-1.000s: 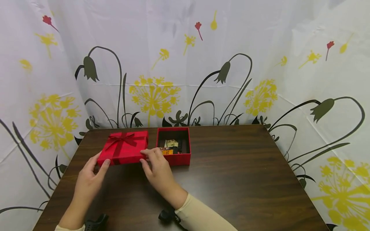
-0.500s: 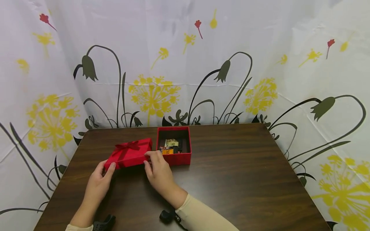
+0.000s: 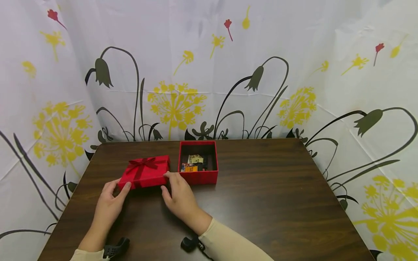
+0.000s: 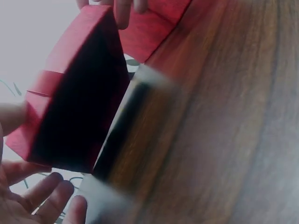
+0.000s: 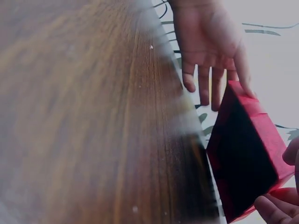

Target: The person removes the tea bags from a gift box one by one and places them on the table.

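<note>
A red gift box lid (image 3: 143, 172) with a dark red ribbon bow is held above the table, left of the open box. Its dark underside shows in both wrist views. My left hand (image 3: 109, 203) grips the lid's near left corner, thumb on the front wall, other fingers spread below it in the left wrist view. At the near right corner, my right hand (image 3: 180, 197) holds the lid with its fingertips; the thumb sits just below the front edge in the head view. The red gift box (image 3: 199, 177) contains small packets (image 3: 192, 165) with yellow and orange labels.
The dark wood table (image 3: 261, 195) extends to the right and towards me. Behind it hangs a white curtain (image 3: 209, 65) printed with flowers. Black wrist devices, one by my left wrist (image 3: 117, 247) and one by my right wrist (image 3: 189, 244), sit low over the table.
The lid has moved slightly right and nearer to me, tilting and then levelling somewhat. My left hand has moved right with it. The right thumb has come off the lid's front face.
</note>
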`<move>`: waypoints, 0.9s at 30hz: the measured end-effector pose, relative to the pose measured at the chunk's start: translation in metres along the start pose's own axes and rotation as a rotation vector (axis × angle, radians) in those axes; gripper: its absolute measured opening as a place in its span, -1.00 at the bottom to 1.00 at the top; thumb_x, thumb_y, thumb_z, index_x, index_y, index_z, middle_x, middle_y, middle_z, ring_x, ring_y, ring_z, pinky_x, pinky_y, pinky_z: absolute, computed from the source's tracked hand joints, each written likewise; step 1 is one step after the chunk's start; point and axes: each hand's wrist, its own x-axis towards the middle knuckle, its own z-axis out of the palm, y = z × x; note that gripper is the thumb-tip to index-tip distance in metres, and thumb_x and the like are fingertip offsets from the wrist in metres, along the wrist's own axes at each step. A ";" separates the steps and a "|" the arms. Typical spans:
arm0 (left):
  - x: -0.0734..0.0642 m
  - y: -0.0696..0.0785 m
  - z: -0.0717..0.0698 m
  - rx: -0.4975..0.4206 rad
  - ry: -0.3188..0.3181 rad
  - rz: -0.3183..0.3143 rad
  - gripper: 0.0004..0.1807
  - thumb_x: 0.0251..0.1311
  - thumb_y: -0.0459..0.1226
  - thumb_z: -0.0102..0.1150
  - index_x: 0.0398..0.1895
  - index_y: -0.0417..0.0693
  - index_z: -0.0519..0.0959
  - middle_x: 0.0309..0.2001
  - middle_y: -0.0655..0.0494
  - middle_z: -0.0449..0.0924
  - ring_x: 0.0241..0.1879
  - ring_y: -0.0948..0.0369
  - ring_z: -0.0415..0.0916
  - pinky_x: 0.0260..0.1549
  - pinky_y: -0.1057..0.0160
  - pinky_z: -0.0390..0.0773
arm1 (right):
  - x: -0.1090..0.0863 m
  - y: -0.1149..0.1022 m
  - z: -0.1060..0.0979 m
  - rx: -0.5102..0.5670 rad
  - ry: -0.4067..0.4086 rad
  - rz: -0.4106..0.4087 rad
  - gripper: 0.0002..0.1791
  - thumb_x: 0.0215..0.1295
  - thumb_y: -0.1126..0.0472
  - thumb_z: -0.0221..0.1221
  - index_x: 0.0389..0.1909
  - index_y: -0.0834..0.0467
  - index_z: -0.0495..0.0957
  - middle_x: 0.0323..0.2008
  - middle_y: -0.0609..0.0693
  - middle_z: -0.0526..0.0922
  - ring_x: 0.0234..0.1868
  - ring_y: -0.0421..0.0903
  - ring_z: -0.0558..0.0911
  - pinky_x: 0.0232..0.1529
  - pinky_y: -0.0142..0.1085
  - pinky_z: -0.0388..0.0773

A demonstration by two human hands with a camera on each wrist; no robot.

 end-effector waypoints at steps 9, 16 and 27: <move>0.005 -0.003 -0.001 0.101 -0.004 -0.005 -0.25 0.56 0.08 0.24 0.53 -0.32 0.47 0.10 -0.23 0.48 -0.09 0.09 0.41 -0.22 0.35 0.36 | -0.002 0.004 0.002 0.014 -0.138 0.042 -0.44 0.55 0.11 0.32 0.47 0.14 0.48 0.41 0.08 0.63 0.49 -0.09 0.59 0.52 -0.24 0.50; 0.004 -0.001 -0.004 0.043 -0.106 -0.119 -0.19 0.63 0.09 0.14 0.66 -0.28 0.28 0.38 -0.35 0.38 0.29 -0.16 0.42 0.10 0.08 0.43 | -0.003 0.009 0.004 0.104 -0.301 0.147 -0.38 0.59 0.04 0.29 0.58 0.02 0.42 0.61 0.04 0.44 0.59 -0.12 0.48 0.55 -0.19 0.47; 0.011 0.002 -0.008 0.050 -0.250 -0.143 -0.05 0.63 0.10 0.10 0.75 -0.32 -0.02 0.44 -0.48 0.09 0.20 -0.15 0.16 0.04 0.02 0.33 | -0.002 0.021 0.011 0.287 -0.424 0.264 -0.29 0.56 0.09 0.31 0.65 -0.10 0.35 0.70 -0.01 0.30 0.67 -0.07 0.36 0.63 -0.10 0.36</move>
